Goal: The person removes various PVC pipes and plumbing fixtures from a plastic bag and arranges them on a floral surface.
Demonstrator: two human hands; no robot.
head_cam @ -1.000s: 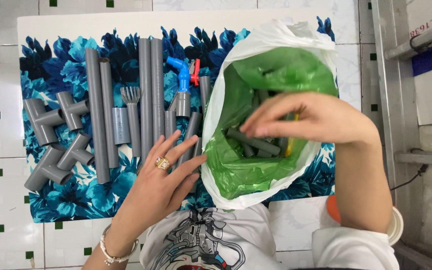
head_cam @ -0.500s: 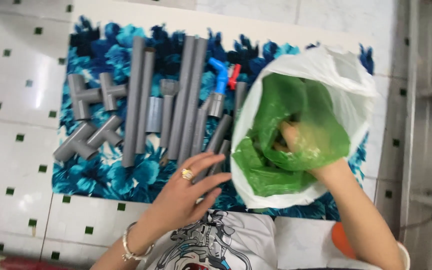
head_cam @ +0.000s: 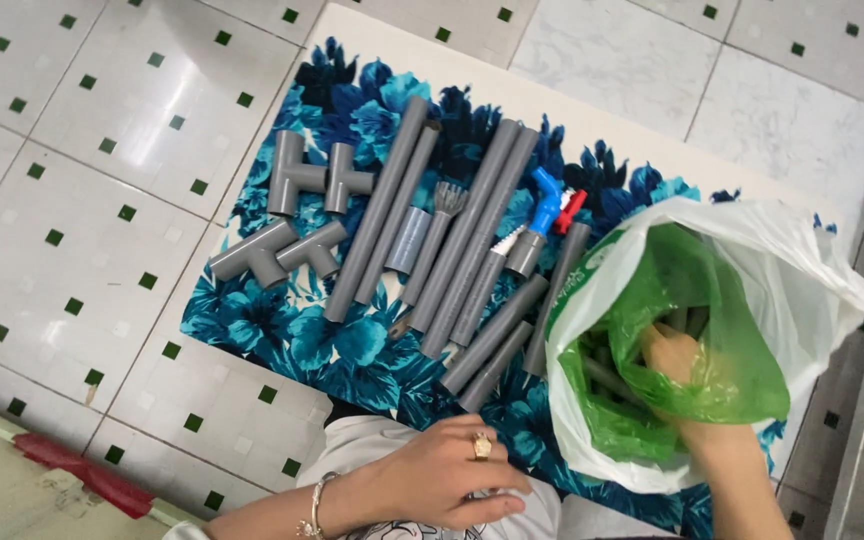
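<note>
Head view: right hand (head_cam: 674, 362) is sunk into the green bag (head_cam: 717, 330), which sits inside a white bag (head_cam: 802, 270) at the right end of the blue flowered cloth (head_cam: 312, 345). Its fingers are hidden among the short grey pieces (head_cam: 607, 378) in the bag, so I cannot tell whether they grasp one. Left hand (head_cam: 452, 478) rests near the bottom edge of the picture with fingers loosely curled and holding nothing; it wears a ring and a bracelet.

Thin plastic could snag or tear on a pipe end as the hand moves inside, and the bag mouth could slump shut, since nothing holds it open. A forearm sweep could knock the nearest long grey pipes (head_cam: 472, 240), which lie close-packed just left of the bag, beside a blue tap (head_cam: 544, 208).

Room is tight between bag and pipes. Tee fittings (head_cam: 297, 215) lie farther left. Bare cloth shows along the near edge, and the tiled floor (head_cam: 82, 150) lies around it.
</note>
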